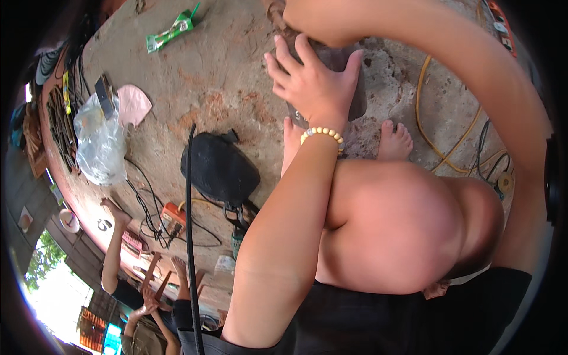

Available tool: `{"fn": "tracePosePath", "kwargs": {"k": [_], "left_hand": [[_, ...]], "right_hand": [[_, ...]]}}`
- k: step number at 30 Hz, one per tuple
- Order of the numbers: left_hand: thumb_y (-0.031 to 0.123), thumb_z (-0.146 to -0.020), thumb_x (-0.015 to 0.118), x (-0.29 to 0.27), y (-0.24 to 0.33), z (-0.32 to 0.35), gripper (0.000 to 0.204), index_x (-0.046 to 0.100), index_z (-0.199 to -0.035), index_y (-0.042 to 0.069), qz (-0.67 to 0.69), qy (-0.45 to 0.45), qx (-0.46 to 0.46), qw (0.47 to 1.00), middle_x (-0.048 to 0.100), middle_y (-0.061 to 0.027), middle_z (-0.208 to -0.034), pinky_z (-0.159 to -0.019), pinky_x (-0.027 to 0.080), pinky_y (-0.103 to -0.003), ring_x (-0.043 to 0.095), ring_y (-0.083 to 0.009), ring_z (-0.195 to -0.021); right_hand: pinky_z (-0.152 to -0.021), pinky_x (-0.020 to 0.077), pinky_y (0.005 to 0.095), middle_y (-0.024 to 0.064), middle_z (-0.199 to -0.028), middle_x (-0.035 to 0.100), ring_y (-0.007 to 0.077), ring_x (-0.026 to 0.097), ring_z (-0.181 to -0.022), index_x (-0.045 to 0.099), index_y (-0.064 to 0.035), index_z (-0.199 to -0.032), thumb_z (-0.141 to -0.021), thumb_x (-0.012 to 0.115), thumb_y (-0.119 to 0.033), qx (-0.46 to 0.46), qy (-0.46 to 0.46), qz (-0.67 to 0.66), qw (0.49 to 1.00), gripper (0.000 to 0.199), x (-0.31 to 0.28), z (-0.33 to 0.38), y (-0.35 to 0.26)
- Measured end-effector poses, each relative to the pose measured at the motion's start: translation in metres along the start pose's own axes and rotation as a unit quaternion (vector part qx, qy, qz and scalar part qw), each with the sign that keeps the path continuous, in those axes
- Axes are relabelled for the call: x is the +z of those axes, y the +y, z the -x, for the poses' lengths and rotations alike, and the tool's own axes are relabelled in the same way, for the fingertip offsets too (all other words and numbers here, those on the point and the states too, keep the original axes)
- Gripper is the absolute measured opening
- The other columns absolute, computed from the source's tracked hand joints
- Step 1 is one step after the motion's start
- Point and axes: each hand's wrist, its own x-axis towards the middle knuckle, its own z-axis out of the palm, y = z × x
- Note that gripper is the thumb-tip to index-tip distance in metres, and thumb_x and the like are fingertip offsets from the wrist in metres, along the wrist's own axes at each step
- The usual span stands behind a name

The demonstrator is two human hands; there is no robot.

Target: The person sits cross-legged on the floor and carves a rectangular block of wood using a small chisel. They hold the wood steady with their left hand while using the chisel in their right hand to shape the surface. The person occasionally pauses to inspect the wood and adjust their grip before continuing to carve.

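My left hand [313, 83], a beaded bracelet [322, 132] at its wrist, has its fingers spread over a dark grey block [357, 102] on the floor. The palm side and any contact with the block are hidden. From the right, my right arm reaches across the top of the view. Its far end, my right hand [316, 21], is smooth and blurred at the upper edge, with no fingers showing. Beside it is a rusty brown metal-looking piece [276, 13], partly cut off; whether the hand holds it cannot be made out. My bare foot [395, 141] stands near the block.
On the rough floor lie a black pouch-like object [219, 165], a green wrapper [171, 32], a clear plastic bag [97, 145] and an orange power box [173, 217] with cords. A yellow hose [421, 100] curves at right. Another person [148, 302] sits at lower left.
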Motion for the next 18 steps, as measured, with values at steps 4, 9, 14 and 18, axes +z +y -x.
{"fn": "tracePosePath", "kwargs": {"k": [4,9,14,18], "left_hand": [[0.045,-0.052,0.069,-0.005,-0.014,-0.001,0.071,0.043,-0.107,0.009,0.001,-0.029,-0.009,1.0,0.035,-0.0146,-0.121,-0.082,0.03,-0.049,0.028,-0.038,-0.112],[0.045,-0.052,0.069,-0.006,-0.013,-0.002,0.07,0.044,-0.107,0.01,0.014,-0.022,-0.002,1.0,0.036,-0.0149,-0.121,-0.082,0.03,-0.05,0.028,-0.0374,-0.112],[0.044,-0.052,0.068,-0.005,-0.009,-0.004,0.068,0.044,-0.106,0.01,0.027,-0.014,0.0,1.0,0.036,-0.0149,-0.12,-0.081,0.031,-0.05,0.029,-0.0367,-0.111],[0.041,-0.052,0.069,-0.004,-0.016,-0.005,0.067,0.043,-0.106,0.01,0.009,-0.012,0.002,1.0,0.036,-0.0142,-0.12,-0.078,0.032,-0.049,0.03,-0.0379,-0.11]], "right_hand": [[-0.055,0.0477,0.033,0.0131,-0.066,0.06,0.024,0.06,-0.063,0.064,-0.0035,-0.067,-0.06,0.057,-0.016,0.01,-0.013,-0.035,0.999,0.015,-0.005,-0.004,-0.005],[-0.06,0.0486,0.0332,0.0153,-0.068,0.06,0.0255,0.061,-0.065,0.063,-0.0028,-0.068,-0.062,0.056,-0.016,0.03,-0.091,0.0,0.995,0.016,-0.015,0.0,0.004],[-0.051,0.0477,0.0323,0.0106,-0.064,0.06,0.024,0.06,-0.059,0.063,-0.0059,-0.068,-0.061,0.057,-0.016,0.017,-0.013,0.009,1.0,0.014,-0.002,0.003,-0.004],[-0.047,0.0476,0.0314,0.0092,-0.063,0.06,0.0228,0.06,-0.057,0.064,-0.0064,-0.068,-0.058,0.059,-0.014,0.01,0.044,0.003,0.999,0.014,0.023,0.0,-0.003]]}}
